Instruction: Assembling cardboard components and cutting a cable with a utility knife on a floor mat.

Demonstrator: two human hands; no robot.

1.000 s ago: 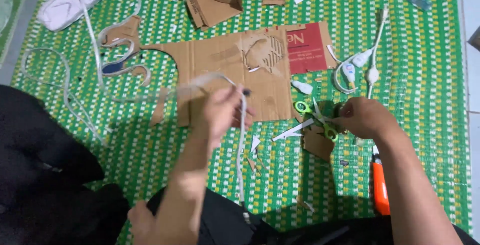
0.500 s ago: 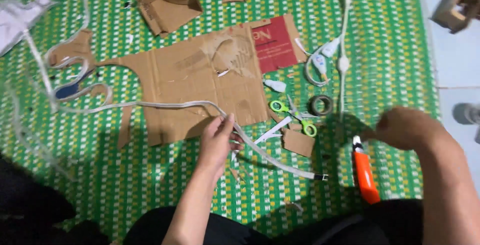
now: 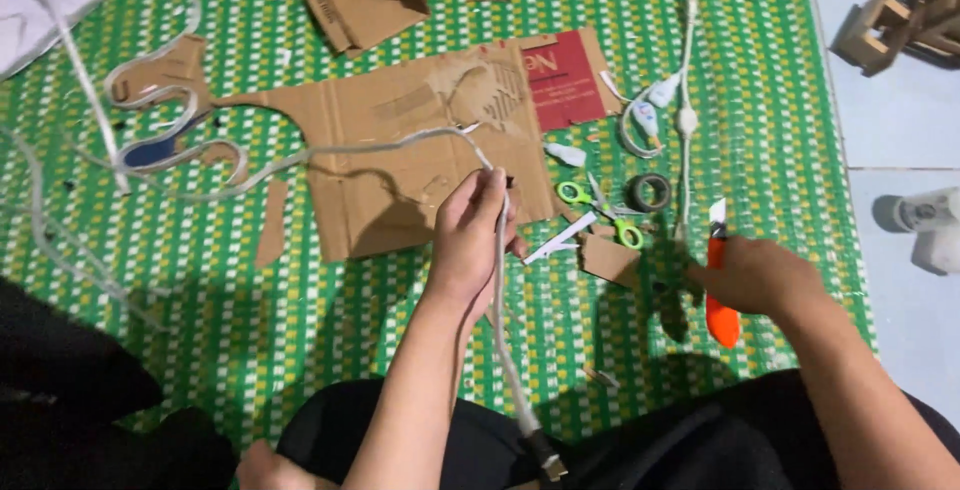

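Translucent tubing point(image 3: 497, 280) runs through the closed left hand point(image 3: 470, 240), trailing away over the cardboard sheet point(image 3: 400, 150) and back toward the lap. It looks light, limp and somewhat slick, so best pinched close to the working end. The right hand point(image 3: 765, 275) closes on an orange utility knife point(image 3: 718, 290), just beside green scissors point(image 3: 600, 212).

cardboard sheet point(image 3: 400, 140) on mat point(image 3: 200, 290) | scissors point(image 3: 600, 212) right of it | tape roll point(image 3: 648, 192), probably, beside scissors

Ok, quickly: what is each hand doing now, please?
Left hand: closed around the whitish cable.
Right hand: on the orange utility knife; a firm grip cannot be told.
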